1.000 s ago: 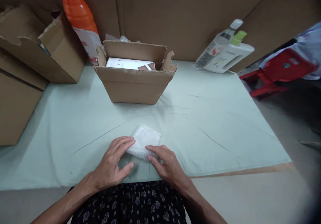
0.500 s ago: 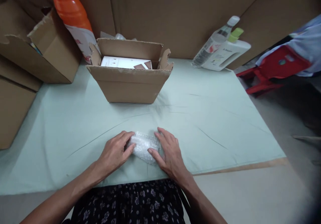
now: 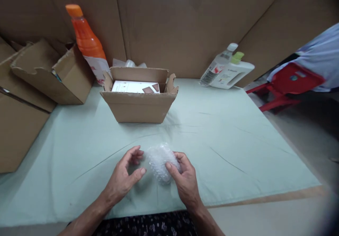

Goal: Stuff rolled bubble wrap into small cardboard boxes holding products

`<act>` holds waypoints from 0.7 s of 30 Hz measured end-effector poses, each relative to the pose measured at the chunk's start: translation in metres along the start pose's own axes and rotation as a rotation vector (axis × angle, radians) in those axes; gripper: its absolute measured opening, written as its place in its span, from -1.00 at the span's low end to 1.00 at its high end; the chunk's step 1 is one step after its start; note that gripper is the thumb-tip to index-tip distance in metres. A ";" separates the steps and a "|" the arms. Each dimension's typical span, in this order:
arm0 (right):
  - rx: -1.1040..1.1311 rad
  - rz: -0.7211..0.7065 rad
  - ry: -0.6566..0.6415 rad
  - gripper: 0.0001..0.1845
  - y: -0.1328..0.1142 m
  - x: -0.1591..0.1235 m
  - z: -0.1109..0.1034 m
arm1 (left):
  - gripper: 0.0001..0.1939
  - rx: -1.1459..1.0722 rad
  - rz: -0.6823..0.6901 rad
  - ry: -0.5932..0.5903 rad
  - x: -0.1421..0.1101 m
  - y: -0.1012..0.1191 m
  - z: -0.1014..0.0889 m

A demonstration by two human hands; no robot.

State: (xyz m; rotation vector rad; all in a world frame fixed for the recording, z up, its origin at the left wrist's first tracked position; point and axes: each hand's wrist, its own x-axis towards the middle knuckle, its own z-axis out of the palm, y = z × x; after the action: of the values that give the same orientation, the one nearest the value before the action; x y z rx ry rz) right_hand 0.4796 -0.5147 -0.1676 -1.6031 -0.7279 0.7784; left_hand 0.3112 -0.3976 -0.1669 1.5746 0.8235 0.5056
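Note:
A bundle of clear bubble wrap is at the front middle of the table; what lies inside it, if anything, I cannot make out. My right hand grips its right side, thumb on the near face and fingers behind. Just left of the bundle, my left hand is apart from it, with thumb and fingers spread and nothing between them. Beyond both hands stands an open cardboard box, flaps up, with a white printed box inside.
An orange bottle and more cardboard boxes stand at the left. A clear bottle and a white jug are at the back right. Pale green cloth covers the table. Off its right side, a person sits on a red chair.
My left hand has let go of the bubble wrap and moved off to its left. The bundle is now turned more upright in my right hand. The view has tilted up slightly.

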 end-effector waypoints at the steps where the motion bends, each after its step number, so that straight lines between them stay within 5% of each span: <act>1: 0.036 0.001 0.007 -0.73 0.001 0.000 0.002 | -0.39 -0.099 -0.032 -0.058 0.001 0.003 0.004; 3: 0.036 -0.031 -0.048 -0.72 0.005 0.000 0.005 | -0.46 -0.234 -0.101 -0.130 0.003 0.009 0.012; 6: -0.052 -0.114 -0.127 -0.57 0.009 0.000 0.001 | -0.62 -0.236 -0.156 -0.036 0.007 0.015 0.014; 8: -0.075 -0.159 -0.153 -0.34 0.007 0.001 -0.007 | -0.75 -0.113 -0.112 -0.002 0.010 0.016 0.010; 12: -0.058 -0.161 -0.341 -0.02 -0.007 0.008 -0.015 | -0.95 0.250 0.043 -0.135 0.011 0.020 0.006; 15: -0.122 -0.102 -0.327 -0.42 -0.015 0.014 -0.008 | -0.94 0.283 0.101 -0.159 0.011 0.022 0.008; 17: -0.085 -0.058 -0.231 -0.70 -0.017 0.017 -0.002 | -0.73 0.175 0.084 -0.133 0.010 0.021 0.007; 19: -0.002 -0.028 -0.155 -0.75 -0.017 0.019 0.002 | -0.49 0.050 0.028 -0.148 0.010 0.019 0.004; 21: 0.038 -0.021 -0.137 -0.74 -0.016 0.021 0.001 | -0.49 -0.012 -0.052 -0.213 0.009 0.017 0.001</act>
State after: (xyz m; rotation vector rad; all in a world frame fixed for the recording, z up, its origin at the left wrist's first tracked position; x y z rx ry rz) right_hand 0.4902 -0.4953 -0.1541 -1.5171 -0.8220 0.8877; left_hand 0.3220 -0.3917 -0.1514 1.5615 0.6957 0.2984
